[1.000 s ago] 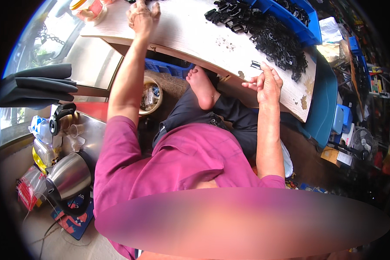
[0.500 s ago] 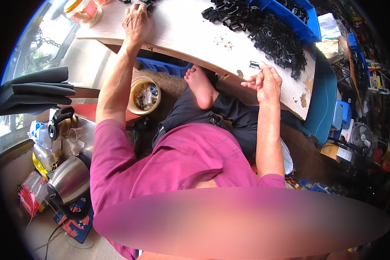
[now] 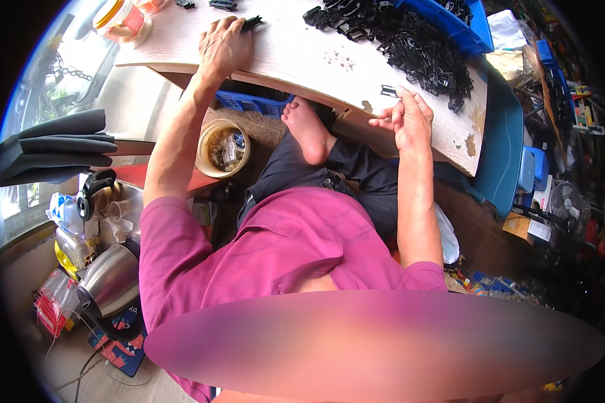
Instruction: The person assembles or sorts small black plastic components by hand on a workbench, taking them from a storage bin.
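We have our left hand [image 3: 223,46] flat on the pale wooden tabletop [image 3: 302,57], fingers lightly spread, the fingertips resting on a small black plastic clip [image 3: 252,22] at the far edge of our reach; our right hand [image 3: 410,119] is raised at the near edge of the board, thumb and forefinger pinching another small black clip piece [image 3: 388,91] just above the fingertips; the other fingers curl loosely beneath it.

To do this well, we judge it best to keep the pinch firm and steady, bring the left piece across the board without lifting it high, and line the parts squarely before pressing.

Beyond the right fingers lies a heap of black clips [image 3: 410,43], spilling from a blue plastic bin [image 3: 464,30]; beyond the left fingers stands a clear jar with a yellow lid [image 3: 117,17]; below the left wrist, under the table, sits a round tan tub [image 3: 223,146] of small parts beside a blue crate [image 3: 252,104]; brown cardboard boxes with white labels [image 3: 528,228] lie well right of the right hand; their print is too small to tell.
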A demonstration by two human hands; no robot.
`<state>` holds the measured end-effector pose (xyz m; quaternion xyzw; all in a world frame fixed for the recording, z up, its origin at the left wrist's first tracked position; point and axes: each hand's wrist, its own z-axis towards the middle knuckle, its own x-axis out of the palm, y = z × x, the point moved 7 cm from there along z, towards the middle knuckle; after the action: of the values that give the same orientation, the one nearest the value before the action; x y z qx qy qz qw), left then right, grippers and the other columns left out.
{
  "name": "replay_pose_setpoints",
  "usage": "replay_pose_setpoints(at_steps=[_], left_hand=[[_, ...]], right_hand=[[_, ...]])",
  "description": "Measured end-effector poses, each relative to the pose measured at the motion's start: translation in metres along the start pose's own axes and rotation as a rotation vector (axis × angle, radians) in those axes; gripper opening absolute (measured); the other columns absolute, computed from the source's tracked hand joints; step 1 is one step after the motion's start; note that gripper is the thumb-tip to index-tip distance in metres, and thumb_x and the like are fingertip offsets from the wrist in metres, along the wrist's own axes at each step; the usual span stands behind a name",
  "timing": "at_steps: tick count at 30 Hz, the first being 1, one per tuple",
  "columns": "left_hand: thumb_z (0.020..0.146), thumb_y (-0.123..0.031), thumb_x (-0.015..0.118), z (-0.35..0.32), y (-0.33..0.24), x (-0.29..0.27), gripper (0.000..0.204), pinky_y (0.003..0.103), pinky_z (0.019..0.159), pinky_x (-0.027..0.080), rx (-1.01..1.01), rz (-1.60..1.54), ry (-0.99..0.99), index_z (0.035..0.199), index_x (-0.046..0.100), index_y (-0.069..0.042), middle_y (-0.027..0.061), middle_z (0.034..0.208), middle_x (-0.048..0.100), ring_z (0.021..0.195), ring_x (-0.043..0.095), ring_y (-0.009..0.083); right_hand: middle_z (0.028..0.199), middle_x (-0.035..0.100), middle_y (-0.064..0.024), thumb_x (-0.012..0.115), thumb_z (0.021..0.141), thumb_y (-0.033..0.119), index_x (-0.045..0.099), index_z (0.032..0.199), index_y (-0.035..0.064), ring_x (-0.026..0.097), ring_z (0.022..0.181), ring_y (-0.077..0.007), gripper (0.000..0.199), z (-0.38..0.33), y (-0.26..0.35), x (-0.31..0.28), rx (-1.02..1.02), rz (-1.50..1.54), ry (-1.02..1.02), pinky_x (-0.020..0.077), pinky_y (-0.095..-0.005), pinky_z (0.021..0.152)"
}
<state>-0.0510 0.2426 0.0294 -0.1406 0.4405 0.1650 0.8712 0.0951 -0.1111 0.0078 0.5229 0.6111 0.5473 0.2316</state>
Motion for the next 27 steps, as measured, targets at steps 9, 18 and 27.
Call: replay_pose_setpoints(at_steps=[9, 18, 27], left_hand=[[0.087, -0.037, 0.062, -0.015, 0.009, -0.008, 0.033, 0.046, 0.092, 0.042, -0.144, 0.025, -0.097, 0.106, 0.067, -0.010, 0.0102, 0.104, 0.068, 0.103, 0.058, 0.0318], [0.087, -0.018, 0.071, -0.040, -0.123, 0.003, 0.026, 0.022, 0.059, 0.044, -0.362, -1.308, 0.029, 0.109, 0.065, -0.004, -0.0002, 0.074, 0.062, 0.069, 0.053, 0.0056], [0.085, -0.010, 0.068, -0.044, -0.203, 0.018, 0.028, 0.023, 0.055, 0.051, -0.428, -1.648, 0.343, 0.110, 0.064, -0.001, 0.0029, 0.075, 0.064, 0.061, 0.059, 0.0067]], right_hand=[[0.048, 0.047, -0.0019, 0.061, 0.090, 0.016, 0.057, 0.089, 0.0009, 0.060, 0.046, -0.0182, 0.016, -0.003, 0.002, 0.000, -0.053, 0.027, 0.031, 0.0593, -0.0429, 0.044], [0.045, 0.045, -0.0027, 0.061, 0.090, 0.016, 0.056, 0.086, 0.0023, 0.055, 0.040, -0.0165, 0.015, -0.005, 0.019, 0.017, -0.175, 0.083, 0.041, 0.0581, -0.0435, 0.043], [0.047, 0.048, -0.0020, 0.066, 0.086, 0.014, 0.058, 0.087, -0.0004, 0.053, 0.037, -0.0144, 0.016, 0.000, 0.020, 0.029, -0.220, 0.004, 0.056, 0.0484, -0.0285, 0.039]])
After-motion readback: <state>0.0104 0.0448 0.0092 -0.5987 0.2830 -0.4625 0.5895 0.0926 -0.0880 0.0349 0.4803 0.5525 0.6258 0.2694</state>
